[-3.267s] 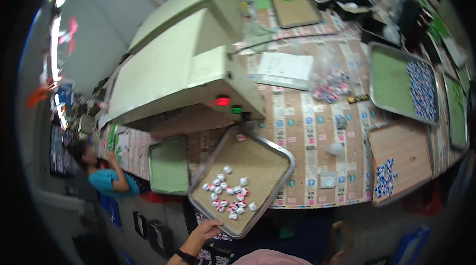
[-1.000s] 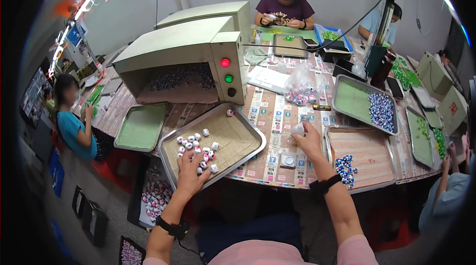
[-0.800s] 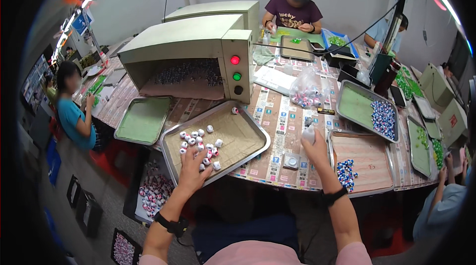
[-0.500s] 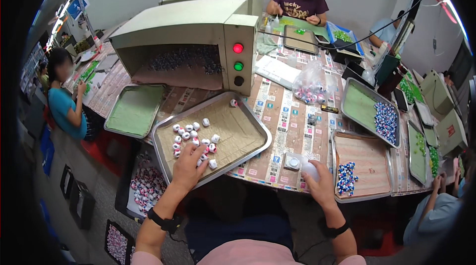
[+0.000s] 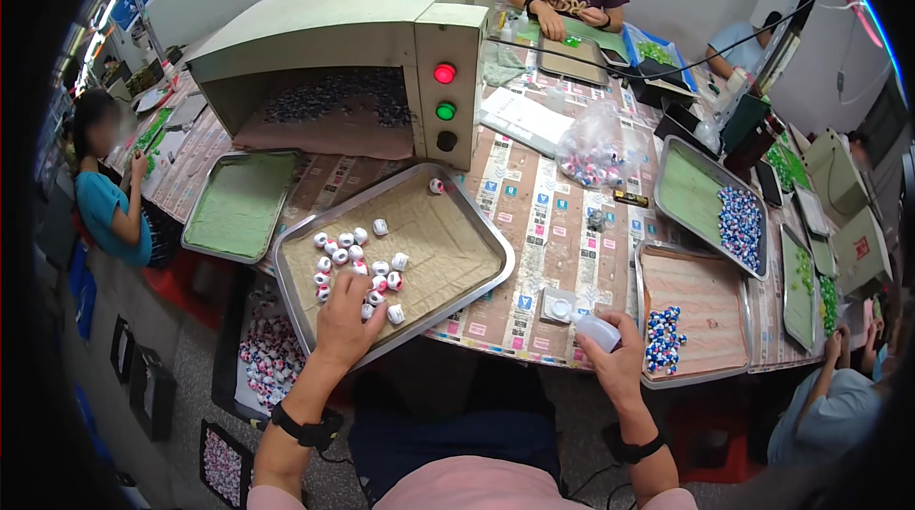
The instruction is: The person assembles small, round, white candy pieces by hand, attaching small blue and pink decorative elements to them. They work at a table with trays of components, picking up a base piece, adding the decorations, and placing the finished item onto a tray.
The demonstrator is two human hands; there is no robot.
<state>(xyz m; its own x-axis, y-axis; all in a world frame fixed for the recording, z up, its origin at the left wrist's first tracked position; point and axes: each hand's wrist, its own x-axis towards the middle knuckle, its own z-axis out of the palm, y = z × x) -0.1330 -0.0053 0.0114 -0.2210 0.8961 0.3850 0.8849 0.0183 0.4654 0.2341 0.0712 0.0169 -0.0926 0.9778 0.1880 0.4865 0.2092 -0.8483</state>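
My right hand (image 5: 621,362) grips a translucent white squeeze bottle (image 5: 597,332), tilted with its tip toward the left. The tip is close to a small square block with a round white top (image 5: 559,306) by the table edge; whether they touch I cannot tell. Over the paper-lined metal tray (image 5: 457,293), my left hand (image 5: 345,324) has its fingers curled down among several small white balls with red and black markings (image 5: 379,268). Its fingertips are partly hidden, as is whatever they pinch. One more such ball (image 5: 437,186) lies apart near the tray's far edge.
A beige machine with an open front (image 5: 443,129) stands behind the tray. At right are a tray of blue-and-white balls (image 5: 696,267) and a green-lined tray (image 5: 688,186). A plastic bag of balls (image 5: 599,148) lies mid-table. Co-workers sit around; a bin (image 5: 267,357) stands below left.
The bottle in my right hand has tipped over, its tip now pointing left toward the small block. My left hand stays among the balls. The view has shifted slightly.
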